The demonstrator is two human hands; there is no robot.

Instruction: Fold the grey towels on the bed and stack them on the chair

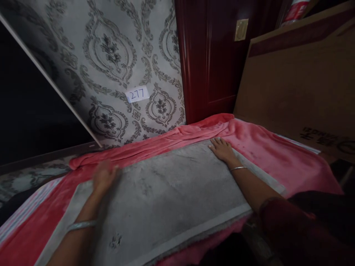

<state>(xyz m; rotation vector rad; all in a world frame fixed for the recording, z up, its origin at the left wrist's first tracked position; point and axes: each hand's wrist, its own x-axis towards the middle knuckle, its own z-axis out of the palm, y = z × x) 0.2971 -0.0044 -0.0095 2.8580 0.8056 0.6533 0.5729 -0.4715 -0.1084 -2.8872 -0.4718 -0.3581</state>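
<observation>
The gray cloth [172,195] lies spread over a pink-red blanket [263,151], its far edge close to the blanket's bunched folds and its near edge showing a paler border with a fuzzy layer just beneath. The person's right hand [222,149] rests palm down at the cloth's far right corner, fingers extended and slightly parted, grasping nothing. The left hand [104,178] is over the cloth's far left part; it is blurred, so how far it is open, and whether it pinches any fabric, cannot be told. Each wrist wears a silvery bangle [81,225]. Beyond the blanket stands a patterned wall [111,88] bearing a paper label [137,94] marked 277, with a dark red door [219,70] beside it and a large cardboard box [294,88] at the right.
</observation>
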